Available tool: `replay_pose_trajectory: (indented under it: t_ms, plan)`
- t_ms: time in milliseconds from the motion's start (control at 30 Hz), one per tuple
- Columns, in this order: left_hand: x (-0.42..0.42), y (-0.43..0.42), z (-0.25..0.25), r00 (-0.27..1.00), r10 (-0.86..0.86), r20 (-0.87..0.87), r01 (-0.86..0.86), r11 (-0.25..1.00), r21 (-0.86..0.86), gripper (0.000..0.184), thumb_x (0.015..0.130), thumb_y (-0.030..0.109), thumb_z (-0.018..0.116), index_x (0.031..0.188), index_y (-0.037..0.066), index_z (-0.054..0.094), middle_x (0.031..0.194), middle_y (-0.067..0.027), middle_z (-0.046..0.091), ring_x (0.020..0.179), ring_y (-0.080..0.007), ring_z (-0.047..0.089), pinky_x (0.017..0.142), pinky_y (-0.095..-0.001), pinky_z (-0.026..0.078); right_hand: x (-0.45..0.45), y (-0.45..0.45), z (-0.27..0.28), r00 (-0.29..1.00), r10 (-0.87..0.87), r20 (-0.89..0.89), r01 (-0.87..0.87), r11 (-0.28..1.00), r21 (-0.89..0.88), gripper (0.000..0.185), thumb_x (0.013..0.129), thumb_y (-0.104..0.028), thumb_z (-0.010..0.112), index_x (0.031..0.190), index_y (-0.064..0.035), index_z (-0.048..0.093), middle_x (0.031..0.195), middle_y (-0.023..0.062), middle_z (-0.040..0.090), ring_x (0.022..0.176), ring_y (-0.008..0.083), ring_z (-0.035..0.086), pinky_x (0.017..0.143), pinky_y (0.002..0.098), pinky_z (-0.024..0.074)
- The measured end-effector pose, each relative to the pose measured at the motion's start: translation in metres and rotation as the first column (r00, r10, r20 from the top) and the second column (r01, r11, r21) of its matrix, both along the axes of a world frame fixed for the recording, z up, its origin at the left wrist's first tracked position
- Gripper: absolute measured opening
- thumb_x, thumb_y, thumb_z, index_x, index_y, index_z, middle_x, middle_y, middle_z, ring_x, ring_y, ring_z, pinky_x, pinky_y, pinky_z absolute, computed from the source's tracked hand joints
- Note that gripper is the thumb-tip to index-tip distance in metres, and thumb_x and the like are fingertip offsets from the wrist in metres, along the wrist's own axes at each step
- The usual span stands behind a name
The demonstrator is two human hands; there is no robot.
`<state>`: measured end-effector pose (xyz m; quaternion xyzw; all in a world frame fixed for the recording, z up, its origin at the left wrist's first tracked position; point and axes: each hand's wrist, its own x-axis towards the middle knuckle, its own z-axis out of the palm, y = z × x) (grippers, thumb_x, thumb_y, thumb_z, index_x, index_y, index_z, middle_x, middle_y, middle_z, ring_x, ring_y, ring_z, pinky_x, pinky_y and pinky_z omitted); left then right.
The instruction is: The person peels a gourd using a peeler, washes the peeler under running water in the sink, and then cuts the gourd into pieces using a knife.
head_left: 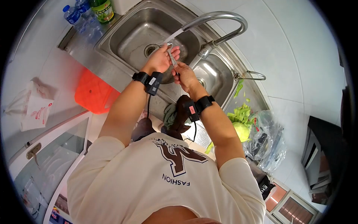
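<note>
Water runs from the curved metal faucet (227,16) into the left basin of the steel sink (128,37). Under the stream, my left hand (161,59) is palm up with its fingers apart, touching or just beside the upper end of a slim metal utensil (172,56). My right hand (184,75) grips the lower end of that utensil between thumb and fingers. The utensil's exact kind is hard to make out. Both hands are over the left basin, near the divider between the two basins.
Bottles (101,11) stand at the sink's far left corner. An orange container (93,91) is left of the counter. Leafy green scraps (240,114), a pale green round vegetable (241,131) and a clear plastic bag (266,138) lie at the right.
</note>
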<state>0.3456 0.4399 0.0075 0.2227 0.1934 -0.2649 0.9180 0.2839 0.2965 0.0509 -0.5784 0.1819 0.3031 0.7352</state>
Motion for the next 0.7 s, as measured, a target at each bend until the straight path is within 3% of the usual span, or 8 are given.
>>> replay_pose_trajectory:
  t_ms: [167, 233, 300, 367, 400, 467, 533, 700]
  plan:
    - [0.000, -0.001, -0.002, 0.998, 0.062, 0.019, -0.063, 0.996, 0.069, 0.025, 0.103, 0.028, 0.048, 0.113, 0.005, 0.053, 0.111, -0.0094, 0.063, 0.096, -0.0196, 0.059, 0.086, -0.0346, 0.049, 0.003, 0.000, -0.001, 1.000, -0.022, -0.007, 0.021, 0.991, -0.129, 0.023, 0.098, -0.019, 0.051, 0.117, -0.0070, 0.057, 0.085, 0.0031, 0.060, 0.068, 0.0134, 0.055, 0.061, 0.0280, 0.0477]
    - [0.005, 0.007, -0.009, 0.996, 0.084, -0.008, -0.083, 0.990, 0.113, 0.024, 0.102, 0.025, 0.048, 0.110, 0.003, 0.055, 0.105, -0.0098, 0.064, 0.089, -0.0192, 0.060, 0.079, -0.0330, 0.049, 0.009, -0.012, -0.011, 0.983, 0.018, 0.185, 0.048, 0.938, -0.344, 0.042, 0.096, -0.025, 0.056, 0.132, -0.0033, 0.051, 0.103, 0.0080, 0.065, 0.085, 0.0177, 0.061, 0.067, 0.0313, 0.0531]
    - [0.011, 0.014, -0.017, 0.995, 0.096, -0.033, -0.090, 0.984, 0.151, 0.023, 0.102, 0.022, 0.049, 0.108, 0.000, 0.056, 0.099, -0.0101, 0.064, 0.083, -0.0188, 0.060, 0.072, -0.0313, 0.050, 0.025, -0.033, -0.026, 0.962, -0.057, 0.268, 0.169, 0.893, -0.417, 0.042, 0.092, -0.024, 0.062, 0.128, -0.0027, 0.055, 0.109, 0.0150, 0.065, 0.093, 0.0246, 0.063, 0.072, 0.0374, 0.0542]
    - [0.016, 0.027, -0.027, 0.997, 0.042, -0.063, -0.025, 0.967, 0.255, 0.021, 0.101, 0.012, 0.045, 0.098, -0.006, 0.054, 0.086, -0.0143, 0.063, 0.070, -0.0220, 0.059, 0.057, -0.0325, 0.047, 0.035, -0.059, -0.030, 0.763, 0.396, 0.511, 0.415, 0.308, -0.856, 0.036, 0.088, -0.019, 0.064, 0.121, -0.0072, 0.061, 0.109, 0.0179, 0.065, 0.095, 0.0315, 0.063, 0.077, 0.0424, 0.0540]
    - [0.016, 0.032, -0.028, 0.994, 0.018, -0.107, 0.013, 0.958, 0.286, 0.019, 0.099, 0.007, 0.044, 0.096, -0.008, 0.056, 0.083, -0.0139, 0.062, 0.068, -0.0209, 0.059, 0.053, -0.0296, 0.045, 0.032, -0.059, -0.025, 0.767, 0.392, 0.508, 0.416, 0.300, -0.858, 0.036, 0.088, -0.019, 0.064, 0.121, -0.0072, 0.061, 0.109, 0.0179, 0.065, 0.095, 0.0315, 0.063, 0.077, 0.0424, 0.0540]
    - [0.012, 0.034, -0.008, 0.984, 0.010, -0.179, 0.051, 0.940, 0.336, 0.019, 0.098, 0.005, 0.044, 0.100, -0.009, 0.057, 0.081, -0.0109, 0.060, 0.063, -0.0164, 0.054, 0.051, -0.0248, 0.042, 0.025, -0.053, -0.004, 0.733, 0.568, 0.375, 0.414, 0.064, -0.908, 0.031, 0.086, -0.016, 0.062, 0.116, -0.0131, 0.066, 0.108, 0.0177, 0.065, 0.094, 0.0384, 0.062, 0.081, 0.0455, 0.0526]
    - [0.003, 0.041, -0.003, 0.971, -0.021, -0.239, 0.103, 0.937, 0.334, 0.020, 0.096, 0.003, 0.046, 0.107, -0.008, 0.060, 0.072, -0.0036, 0.053, 0.054, -0.0091, 0.042, 0.043, -0.0184, 0.032, 0.025, -0.052, 0.003, 0.741, 0.578, 0.343, 0.409, 0.018, -0.913, 0.028, 0.087, -0.017, 0.061, 0.114, -0.0145, 0.068, 0.105, 0.0164, 0.066, 0.093, 0.0387, 0.062, 0.081, 0.0458, 0.0524]
    - [-0.020, 0.050, -0.013, 0.955, -0.101, -0.278, 0.194, 0.924, 0.331, 0.019, 0.095, 0.004, 0.050, 0.108, -0.006, 0.060, 0.069, -0.0005, 0.049, 0.049, -0.0066, 0.038, 0.040, -0.0195, 0.029, 0.042, -0.072, -0.003, 0.761, 0.585, 0.279, 0.359, -0.022, -0.933, 0.024, 0.089, -0.021, 0.057, 0.106, -0.0166, 0.073, 0.096, 0.0183, 0.068, 0.089, 0.0392, 0.064, 0.077, 0.0453, 0.0533]
